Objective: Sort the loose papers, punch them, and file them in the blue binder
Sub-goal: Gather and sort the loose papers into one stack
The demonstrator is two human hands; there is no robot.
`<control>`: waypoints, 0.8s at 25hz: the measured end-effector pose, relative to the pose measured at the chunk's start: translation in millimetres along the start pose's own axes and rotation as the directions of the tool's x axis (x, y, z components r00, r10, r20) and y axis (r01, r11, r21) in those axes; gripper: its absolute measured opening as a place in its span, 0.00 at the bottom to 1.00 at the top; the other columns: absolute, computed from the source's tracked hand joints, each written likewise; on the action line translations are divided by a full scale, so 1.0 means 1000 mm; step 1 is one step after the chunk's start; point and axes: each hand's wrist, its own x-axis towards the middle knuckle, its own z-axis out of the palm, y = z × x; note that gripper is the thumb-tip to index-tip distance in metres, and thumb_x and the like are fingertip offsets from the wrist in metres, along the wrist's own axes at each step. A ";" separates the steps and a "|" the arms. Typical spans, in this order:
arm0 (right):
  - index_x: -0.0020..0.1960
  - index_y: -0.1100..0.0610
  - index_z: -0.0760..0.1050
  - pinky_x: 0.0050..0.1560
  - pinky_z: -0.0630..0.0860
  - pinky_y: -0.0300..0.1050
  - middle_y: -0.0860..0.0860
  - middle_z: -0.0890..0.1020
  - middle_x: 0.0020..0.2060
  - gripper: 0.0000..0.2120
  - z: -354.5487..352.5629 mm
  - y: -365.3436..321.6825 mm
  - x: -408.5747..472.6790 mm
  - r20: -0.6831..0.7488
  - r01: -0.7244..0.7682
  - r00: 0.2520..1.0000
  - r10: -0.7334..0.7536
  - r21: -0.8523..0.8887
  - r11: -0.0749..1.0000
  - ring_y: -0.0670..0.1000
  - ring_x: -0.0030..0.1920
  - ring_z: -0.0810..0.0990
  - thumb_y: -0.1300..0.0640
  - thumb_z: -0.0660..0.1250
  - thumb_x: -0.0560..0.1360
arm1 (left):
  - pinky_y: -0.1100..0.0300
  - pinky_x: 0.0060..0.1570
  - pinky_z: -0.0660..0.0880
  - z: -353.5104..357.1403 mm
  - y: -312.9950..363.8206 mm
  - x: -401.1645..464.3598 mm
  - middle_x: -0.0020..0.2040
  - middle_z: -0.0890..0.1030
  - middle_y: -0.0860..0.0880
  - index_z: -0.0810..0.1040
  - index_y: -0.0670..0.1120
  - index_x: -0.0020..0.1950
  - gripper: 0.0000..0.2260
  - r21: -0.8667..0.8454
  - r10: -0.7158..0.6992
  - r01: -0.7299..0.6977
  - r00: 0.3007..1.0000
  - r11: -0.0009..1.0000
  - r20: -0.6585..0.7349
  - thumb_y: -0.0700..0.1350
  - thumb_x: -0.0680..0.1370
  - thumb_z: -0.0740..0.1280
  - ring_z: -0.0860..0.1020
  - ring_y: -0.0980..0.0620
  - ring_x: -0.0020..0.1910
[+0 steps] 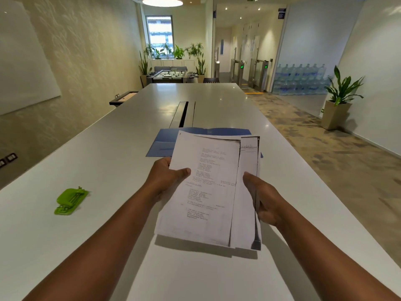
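White papers (pixel 208 187), a loose uneven stack printed with typed text, are held above the worktop (pixel 108 246) by both hands. Left hand (pixel 165 181): grip pinching the stack's left edge, thumb on the top sheet, fingers hidden beneath. Right hand (pixel 263 200): grip pinching the stack's right edge, thumb on the top sheet, fingers wrapped under the stack. Sheets are not squared; the right-hand sheets stick out past the top sheet and show dark copier borders. The stack casts a shadow on the worktop directly below its near edge.

Blue binder (pixel 165 144) lies open and flat on the worktop just beyond the papers, partly covered by them from this view; whether the stack touches it cannot be told. Green punch (pixel 70 200) rests on the worktop well to the left of the papers, apart from both hands. A dark cable slot (pixel 184 114) runs along the worktop beyond the binder.
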 end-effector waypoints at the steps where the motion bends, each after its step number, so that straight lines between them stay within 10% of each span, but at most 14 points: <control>1: 0.66 0.50 0.78 0.58 0.80 0.57 0.54 0.85 0.59 0.21 0.003 0.000 -0.001 0.072 0.000 0.997 -0.003 0.035 0.999 0.57 0.55 0.86 0.40 0.67 0.78 | 0.43 0.55 0.81 0.004 -0.005 0.000 0.56 0.85 0.47 0.80 0.45 0.59 0.17 -0.012 -0.005 0.005 1.000 1.000 -0.015 0.44 0.73 0.78 0.83 0.44 0.53; 7: 0.67 0.54 0.78 0.58 0.80 0.61 0.57 0.85 0.59 0.21 0.012 0.005 -0.002 0.200 0.132 0.972 -0.120 -0.046 0.990 0.61 0.59 0.84 0.51 0.74 0.76 | 0.52 0.40 0.83 0.023 -0.019 -0.002 0.52 0.85 0.46 0.78 0.48 0.55 0.10 -0.144 -0.100 0.097 0.995 0.985 -0.017 0.46 0.77 0.74 0.85 0.45 0.47; 15: 0.66 0.53 0.77 0.50 0.83 0.58 0.55 0.86 0.58 0.17 0.014 -0.002 -0.008 0.229 0.257 0.949 -0.214 -0.178 0.950 0.61 0.55 0.85 0.55 0.71 0.77 | 0.48 0.45 0.83 0.024 -0.022 -0.008 0.55 0.85 0.41 0.75 0.46 0.62 0.13 -0.225 -0.287 0.320 0.943 0.920 0.170 0.45 0.79 0.70 0.85 0.41 0.48; 20: 0.65 0.52 0.77 0.50 0.83 0.56 0.53 0.86 0.56 0.19 0.014 -0.011 -0.014 0.200 0.348 0.932 -0.303 -0.254 0.902 0.59 0.55 0.86 0.49 0.72 0.76 | 0.42 0.50 0.82 0.015 -0.012 -0.010 0.52 0.86 0.43 0.79 0.43 0.59 0.10 -0.207 -0.092 0.117 0.988 0.971 0.127 0.45 0.80 0.70 0.86 0.40 0.48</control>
